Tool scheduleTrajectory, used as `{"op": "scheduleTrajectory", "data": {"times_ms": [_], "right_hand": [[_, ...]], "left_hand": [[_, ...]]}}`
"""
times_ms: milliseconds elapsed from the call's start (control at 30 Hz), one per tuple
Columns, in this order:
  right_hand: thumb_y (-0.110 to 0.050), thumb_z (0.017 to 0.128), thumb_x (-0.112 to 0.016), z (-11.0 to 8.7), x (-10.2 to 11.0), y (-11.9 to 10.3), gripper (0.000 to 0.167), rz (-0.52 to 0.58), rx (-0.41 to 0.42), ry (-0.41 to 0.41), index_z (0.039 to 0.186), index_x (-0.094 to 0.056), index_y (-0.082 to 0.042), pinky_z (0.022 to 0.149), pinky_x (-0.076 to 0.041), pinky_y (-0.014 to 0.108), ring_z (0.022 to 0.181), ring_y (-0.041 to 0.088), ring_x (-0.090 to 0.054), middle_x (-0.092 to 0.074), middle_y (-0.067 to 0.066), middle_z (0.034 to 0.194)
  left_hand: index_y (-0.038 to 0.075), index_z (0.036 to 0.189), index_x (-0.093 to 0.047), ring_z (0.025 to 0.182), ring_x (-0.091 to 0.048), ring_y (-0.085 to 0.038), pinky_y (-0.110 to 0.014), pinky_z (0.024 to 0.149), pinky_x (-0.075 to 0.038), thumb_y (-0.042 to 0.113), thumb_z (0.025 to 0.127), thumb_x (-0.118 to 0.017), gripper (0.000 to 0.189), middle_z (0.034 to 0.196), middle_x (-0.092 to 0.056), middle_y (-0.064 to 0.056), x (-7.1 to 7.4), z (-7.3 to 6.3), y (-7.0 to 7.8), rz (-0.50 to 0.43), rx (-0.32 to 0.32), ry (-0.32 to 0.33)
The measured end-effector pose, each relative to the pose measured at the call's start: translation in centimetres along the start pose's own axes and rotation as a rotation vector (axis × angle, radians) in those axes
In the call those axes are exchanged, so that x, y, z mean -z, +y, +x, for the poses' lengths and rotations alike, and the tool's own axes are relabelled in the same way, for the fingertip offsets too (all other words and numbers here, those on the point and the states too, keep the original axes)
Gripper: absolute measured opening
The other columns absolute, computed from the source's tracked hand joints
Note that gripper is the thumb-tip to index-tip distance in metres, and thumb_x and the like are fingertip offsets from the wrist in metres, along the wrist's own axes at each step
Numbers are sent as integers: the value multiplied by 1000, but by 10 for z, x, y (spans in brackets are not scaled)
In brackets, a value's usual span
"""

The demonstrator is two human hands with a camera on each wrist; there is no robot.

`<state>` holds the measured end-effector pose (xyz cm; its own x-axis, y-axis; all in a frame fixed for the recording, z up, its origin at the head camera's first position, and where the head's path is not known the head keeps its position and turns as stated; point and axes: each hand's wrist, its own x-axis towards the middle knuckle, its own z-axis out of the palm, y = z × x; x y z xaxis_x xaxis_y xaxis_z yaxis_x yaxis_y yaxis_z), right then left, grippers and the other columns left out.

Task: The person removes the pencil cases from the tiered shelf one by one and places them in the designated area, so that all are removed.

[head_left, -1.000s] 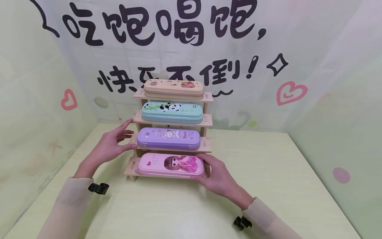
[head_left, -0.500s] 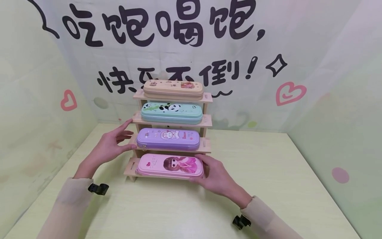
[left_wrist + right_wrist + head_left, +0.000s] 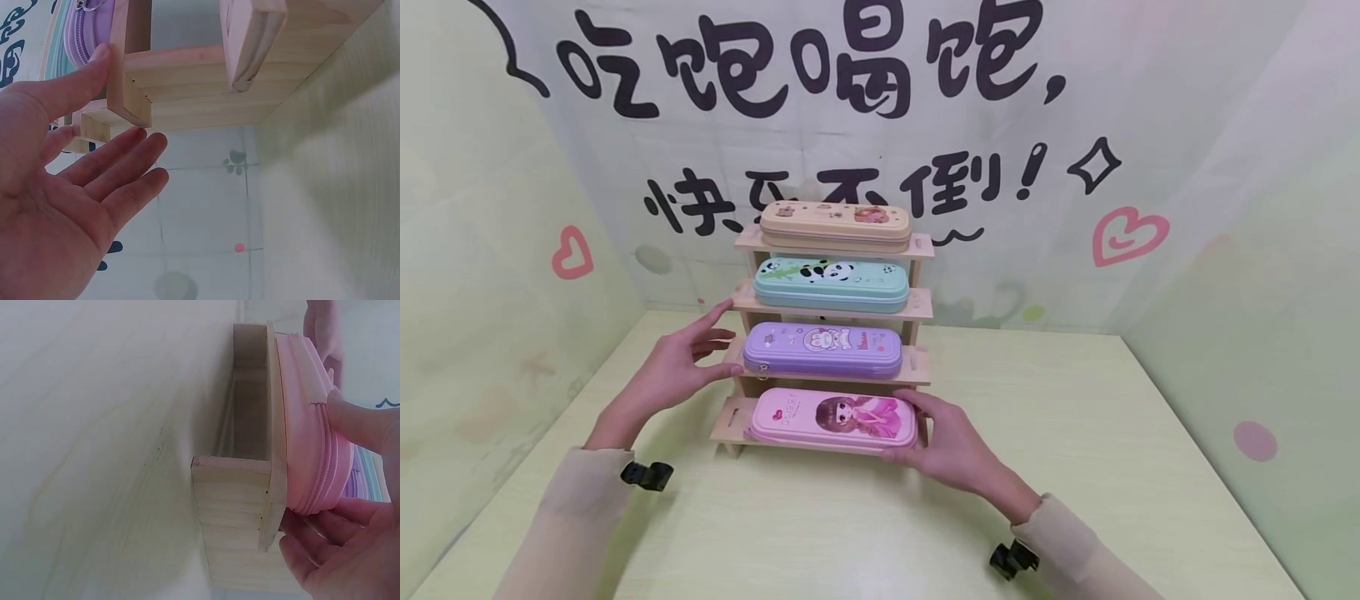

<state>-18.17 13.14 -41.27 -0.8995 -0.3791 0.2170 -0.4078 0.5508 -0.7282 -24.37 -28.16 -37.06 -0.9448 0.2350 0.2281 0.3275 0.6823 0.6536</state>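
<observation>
A stepped wooden rack holds one zippered pencil case on each tier. On the lowest lies a pink pencil case with a doll-like girl printed on its lid. My right hand grips its right end, thumb at the front and fingers at the back, as the right wrist view also shows. Above it sits a purple pencil case. My left hand touches the rack's left side with thumb and forefinger, its other fingers loosely extended. The thumb meets the purple case's shelf, also seen in the left wrist view.
Higher up are a mint pencil case with a panda and a cream pencil case on top. The rack stands on a pale table. Behind it hangs a printed backdrop, with side panels left and right.
In the last half second, the pink pencil case has shifted slightly right along its shelf with my right hand, after a slight shift left before that. My left hand stays in place.
</observation>
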Motion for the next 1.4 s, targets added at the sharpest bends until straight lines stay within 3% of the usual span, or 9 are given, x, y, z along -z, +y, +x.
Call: {"op": "scheduleTrajectory", "data": {"times_ms": [100, 367, 567, 667, 1000, 1400], "right_hand": [[-27, 76, -99, 1, 0, 0, 84, 8, -9, -17, 148, -60, -7, 109, -51, 51, 128, 28, -61, -66, 6, 140], [-26, 76, -98, 1, 2, -3, 82, 14, -14, -26, 146, -61, -7, 110, -50, 52, 131, 30, -60, -65, 8, 142], [-26, 73, -100, -4, 2, 0, 78, 61, -43, -4, 141, -66, -9, 95, -57, 52, 110, 22, -63, -68, 3, 134], [-28, 72, -100, -8, 4, 3, 77, 85, -60, 2, 140, -67, -9, 97, -55, 56, 110, 22, -62, -68, 2, 135], [-23, 74, -99, -19, 21, 11, 76, 145, -54, 14, 141, -66, -9, 102, -52, 61, 116, 24, -62, -68, 0, 133], [-17, 75, -98, -43, 45, 27, 72, 123, -26, 31, 139, -65, -11, 104, -50, 63, 117, 23, -64, -69, -3, 129]], "left_hand": [[32, 170, -21, 130, -60, -46, -58, 109, -49, 23, 90, -88, 105, 143, -61, -24, 0, 0, 1, -2, -4, 0], [32, 170, -21, 130, -60, -45, -57, 108, -50, 21, 90, -88, 105, 142, -62, -24, -1, 0, 1, -7, -4, 0], [31, 170, -22, 128, -62, -44, -56, 107, -51, 20, 90, -88, 105, 142, -62, -24, -1, 0, -2, -7, -20, -1], [30, 170, -22, 128, -62, -44, -56, 107, -51, 19, 89, -89, 105, 142, -61, -25, -2, 0, -3, -14, -19, -4], [28, 170, -22, 127, -63, -45, -55, 107, -50, 21, 91, -88, 103, 142, -62, -26, 0, -1, -1, -5, -25, 10], [28, 170, -23, 127, -62, -46, -56, 106, -51, 20, 89, -89, 105, 141, -62, -26, -1, 0, -3, -21, -43, 8]]}}
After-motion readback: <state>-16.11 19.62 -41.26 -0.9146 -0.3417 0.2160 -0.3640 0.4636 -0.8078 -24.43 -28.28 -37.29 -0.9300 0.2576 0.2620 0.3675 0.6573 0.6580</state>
